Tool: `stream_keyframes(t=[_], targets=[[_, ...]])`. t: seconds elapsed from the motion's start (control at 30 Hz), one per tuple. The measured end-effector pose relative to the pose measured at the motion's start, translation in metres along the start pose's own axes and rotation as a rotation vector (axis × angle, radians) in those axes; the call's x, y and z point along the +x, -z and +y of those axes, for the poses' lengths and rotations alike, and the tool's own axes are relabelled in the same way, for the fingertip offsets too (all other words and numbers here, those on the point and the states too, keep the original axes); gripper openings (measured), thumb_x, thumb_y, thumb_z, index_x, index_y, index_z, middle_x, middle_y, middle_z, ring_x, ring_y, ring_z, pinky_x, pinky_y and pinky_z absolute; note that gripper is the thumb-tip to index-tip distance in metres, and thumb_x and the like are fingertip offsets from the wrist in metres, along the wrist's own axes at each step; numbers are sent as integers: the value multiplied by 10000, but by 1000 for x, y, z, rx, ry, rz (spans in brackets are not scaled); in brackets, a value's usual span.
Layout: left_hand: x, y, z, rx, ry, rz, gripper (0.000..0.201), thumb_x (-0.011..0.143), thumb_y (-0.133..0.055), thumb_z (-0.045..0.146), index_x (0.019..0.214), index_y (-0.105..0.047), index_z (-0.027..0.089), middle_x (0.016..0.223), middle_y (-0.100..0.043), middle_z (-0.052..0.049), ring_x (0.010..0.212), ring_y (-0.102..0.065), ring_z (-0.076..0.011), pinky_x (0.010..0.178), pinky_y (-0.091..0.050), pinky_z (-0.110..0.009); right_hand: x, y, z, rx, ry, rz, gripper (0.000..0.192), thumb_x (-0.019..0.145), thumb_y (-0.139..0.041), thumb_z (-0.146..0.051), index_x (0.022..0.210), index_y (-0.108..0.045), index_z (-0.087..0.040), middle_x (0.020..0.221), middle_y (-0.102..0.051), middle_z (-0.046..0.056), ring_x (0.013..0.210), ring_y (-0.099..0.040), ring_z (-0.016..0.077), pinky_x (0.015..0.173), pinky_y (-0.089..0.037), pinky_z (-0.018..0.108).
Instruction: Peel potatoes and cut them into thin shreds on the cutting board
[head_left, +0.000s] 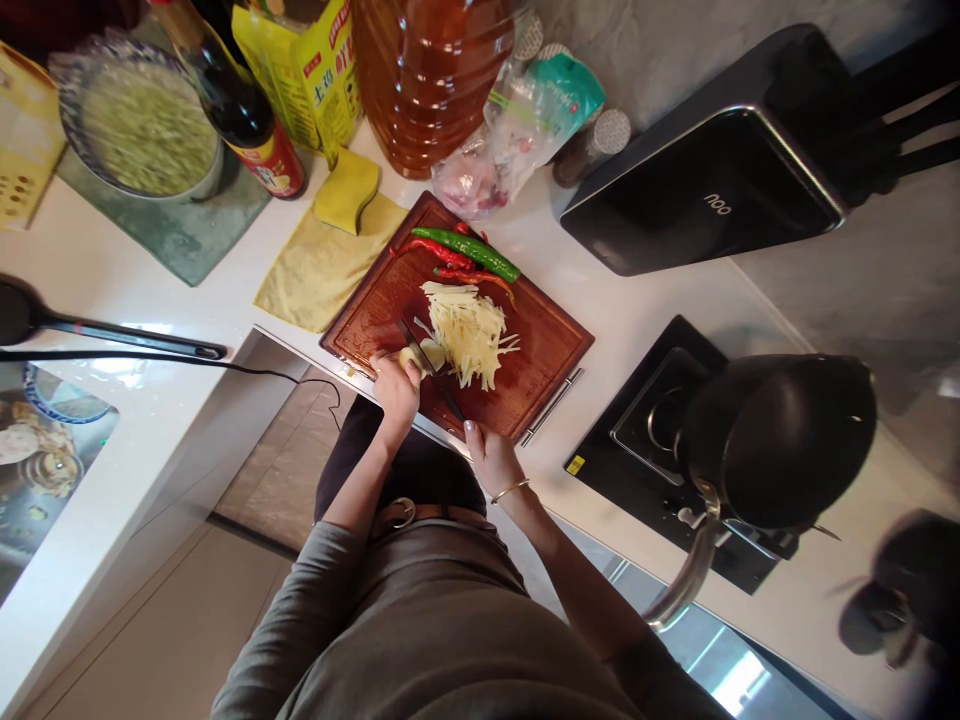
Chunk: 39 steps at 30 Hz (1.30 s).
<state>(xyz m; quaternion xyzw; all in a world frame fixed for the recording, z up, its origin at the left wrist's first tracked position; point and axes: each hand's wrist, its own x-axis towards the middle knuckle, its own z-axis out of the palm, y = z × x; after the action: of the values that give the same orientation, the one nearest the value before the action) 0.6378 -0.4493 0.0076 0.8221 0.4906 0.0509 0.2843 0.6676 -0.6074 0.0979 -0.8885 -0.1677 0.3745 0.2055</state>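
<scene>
My right hand (pixel 493 462) is wrapped round the handle of a dark knife (pixel 448 396) at the near edge of the wooden cutting board (pixel 541 352). The blade slants up to the left, against a peeled potato piece (pixel 430 352). My left hand (pixel 397 388) grips the potato with bent fingers, pressing it to the board. Right beside the blade lies a heap of pale potato shreds (pixel 471 335). A long green chili pepper (pixel 480 252) and several red chili peppers (pixel 442 250) rest at the board's far side.
Left of the board are a yellow cloth (pixel 315 265), a sauce bottle (pixel 251 130) and a bowl (pixel 142 130) of green food. Behind stand a large oil jug (pixel 427 80) and bagged food (pixel 480 180). A knife block (pixel 705 190) and a wok (pixel 787 440) on a stove are to the right.
</scene>
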Motion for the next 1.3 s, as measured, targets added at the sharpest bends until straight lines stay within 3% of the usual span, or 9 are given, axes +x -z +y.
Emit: stream_keyframes(t=[0.3, 0.73, 1.3], targets=[[0, 2, 2, 3, 4, -8, 382, 884, -355, 409, 1057, -453, 83, 1086, -563, -208, 887, -645, -264, 705, -516, -356, 34, -26, -4, -100, -61, -4, 561, 946, -226, -500, 879, -670, -164, 711, -694, 112, 681, -646, 198, 586, -386, 246], [0, -2, -3, -22, -36, 10, 352, 903, -307, 392, 1051, -442, 103, 1090, -560, -193, 927, -632, -247, 756, -507, -348, 7, 4, -6, 82, 19, 37, 675, 910, -124, -611, 725, -611, -182, 582, -621, 72, 548, -576, 163, 547, -363, 254], [0, 4, 3, 7, -26, -6, 390, 912, -267, 397, 1054, -451, 83, 1118, -536, -220, 923, -629, -272, 711, -503, -368, -4, 4, -3, 36, 44, 37, 630, 927, -163, -564, 712, -611, -176, 551, -593, 64, 508, -530, 155, 512, -299, 264]])
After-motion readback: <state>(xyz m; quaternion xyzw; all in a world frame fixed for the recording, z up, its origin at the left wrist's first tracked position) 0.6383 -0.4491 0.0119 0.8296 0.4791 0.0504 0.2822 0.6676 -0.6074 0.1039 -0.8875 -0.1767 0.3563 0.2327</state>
